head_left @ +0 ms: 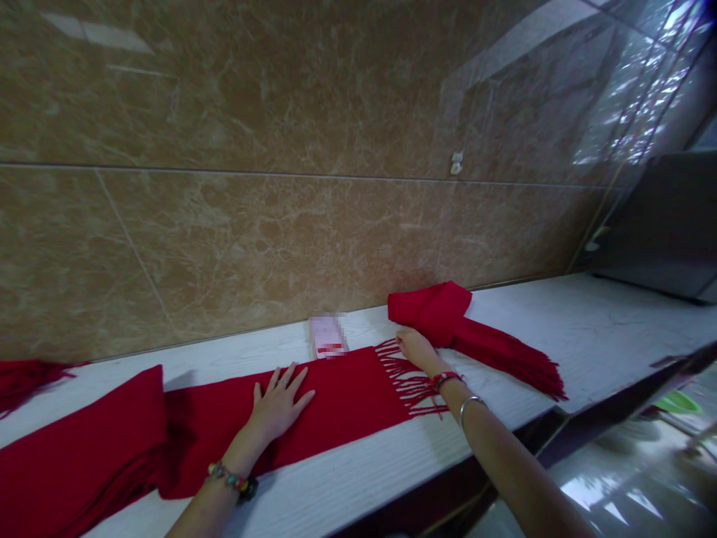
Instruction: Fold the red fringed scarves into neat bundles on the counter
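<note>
A long red scarf lies spread along the white counter, its near-right end finishing in a loose fringe. My left hand rests flat on the cloth with fingers spread. At the upper corner of the fringe, my right hand is closed, its curled fingers at the strands; the fingertips are hidden. Just beyond that hand sits another red scarf, folded over, with its fringed end stretching to the right. Toward the left the spread scarf meets a thick folded layer of red cloth.
A small pink packet stands by the tiled wall. More red fringed fabric lies at the far left. A dark grey box-like object occupies the counter's right end. Below the front edge, a green basin shows.
</note>
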`<move>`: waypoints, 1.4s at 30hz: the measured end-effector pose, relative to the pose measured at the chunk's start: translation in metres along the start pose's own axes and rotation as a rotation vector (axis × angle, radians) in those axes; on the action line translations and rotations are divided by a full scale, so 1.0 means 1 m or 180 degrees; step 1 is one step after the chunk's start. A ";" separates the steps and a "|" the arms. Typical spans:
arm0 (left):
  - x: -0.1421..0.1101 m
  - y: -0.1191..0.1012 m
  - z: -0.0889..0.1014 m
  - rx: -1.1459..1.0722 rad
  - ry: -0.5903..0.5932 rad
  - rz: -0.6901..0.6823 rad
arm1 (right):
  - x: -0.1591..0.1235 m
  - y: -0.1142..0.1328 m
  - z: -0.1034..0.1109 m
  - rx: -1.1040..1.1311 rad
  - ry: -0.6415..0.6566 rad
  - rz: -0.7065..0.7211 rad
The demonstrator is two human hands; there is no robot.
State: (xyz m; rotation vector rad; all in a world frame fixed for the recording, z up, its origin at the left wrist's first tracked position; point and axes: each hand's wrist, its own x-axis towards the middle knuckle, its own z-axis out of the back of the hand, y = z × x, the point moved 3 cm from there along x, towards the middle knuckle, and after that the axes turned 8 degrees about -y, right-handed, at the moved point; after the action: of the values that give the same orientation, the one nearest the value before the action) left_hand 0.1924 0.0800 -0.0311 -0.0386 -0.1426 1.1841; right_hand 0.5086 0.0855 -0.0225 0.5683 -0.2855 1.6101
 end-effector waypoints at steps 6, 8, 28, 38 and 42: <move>0.001 0.001 -0.002 0.0052 -0.0031 -0.0008 | -0.023 0.035 0.017 0.0369 0.0236 0.0677; 0.002 0.001 -0.002 0.0065 -0.0044 -0.0006 | -0.034 0.035 0.019 0.0154 0.0508 0.0831; 0.004 0.006 -0.005 0.0002 -0.0098 -0.0081 | -0.081 -0.004 0.067 -0.0315 0.0726 0.0689; 0.002 0.007 -0.006 -0.0018 -0.0165 -0.0134 | -0.079 0.063 0.034 0.0451 0.0529 0.1088; 0.000 0.006 -0.004 0.0010 -0.0121 -0.0046 | -0.092 0.031 0.025 0.0123 0.0715 0.0778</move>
State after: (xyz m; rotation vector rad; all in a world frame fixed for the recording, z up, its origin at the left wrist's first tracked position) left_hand 0.1875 0.0820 -0.0353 -0.0124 -0.1742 1.1710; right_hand 0.4860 -0.0094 -0.0448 0.3874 -0.1606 1.9017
